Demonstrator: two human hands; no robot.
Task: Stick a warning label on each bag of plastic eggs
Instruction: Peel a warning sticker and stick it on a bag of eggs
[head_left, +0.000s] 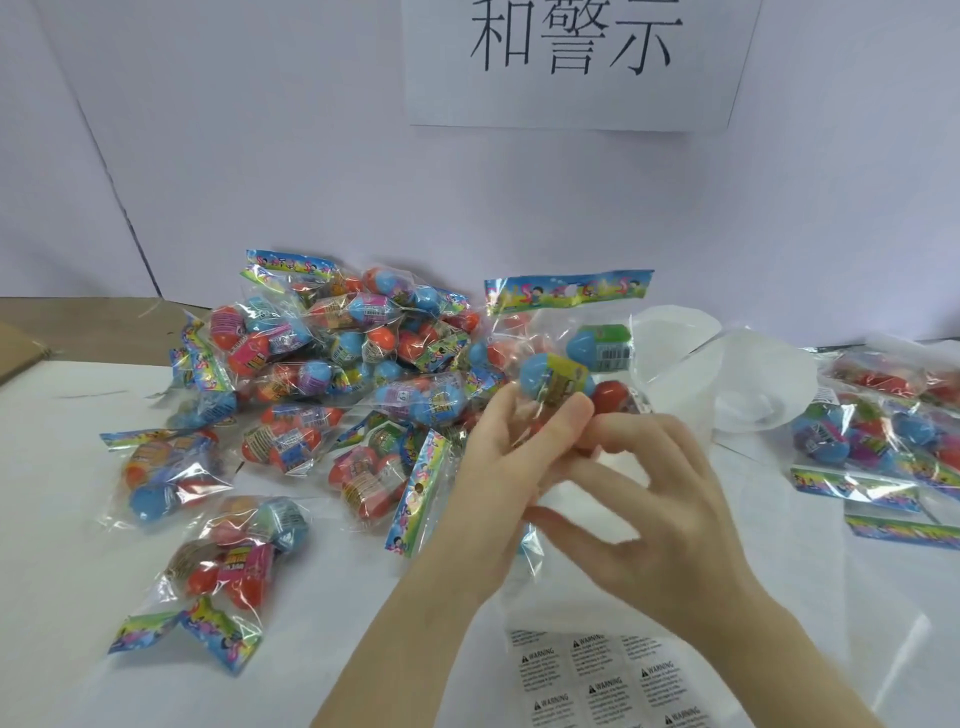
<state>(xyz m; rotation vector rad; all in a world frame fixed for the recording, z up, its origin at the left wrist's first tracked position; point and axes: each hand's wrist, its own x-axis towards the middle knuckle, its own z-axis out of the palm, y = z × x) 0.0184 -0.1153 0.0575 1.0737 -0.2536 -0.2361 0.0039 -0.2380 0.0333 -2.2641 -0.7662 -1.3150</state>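
A clear bag of plastic eggs (576, 343) with a colourful header strip is held upright above the table's middle. My left hand (511, 457) grips its lower part from the left, fingers curled round it. My right hand (639, 499) is at the bag's bottom right, its fingertips pressing against the plastic near the left hand's fingers. Whether a label lies under those fingers is hidden. A sheet of warning labels (597, 680) lies flat on the table below both hands, partly covered by my wrists.
A big pile of egg bags (332, 364) covers the table's left and middle. More bags (883, 436) lie at the right edge. Crumpled white backing paper (727, 374) sits behind the held bag. A white wall with a printed sign (571, 57) stands behind.
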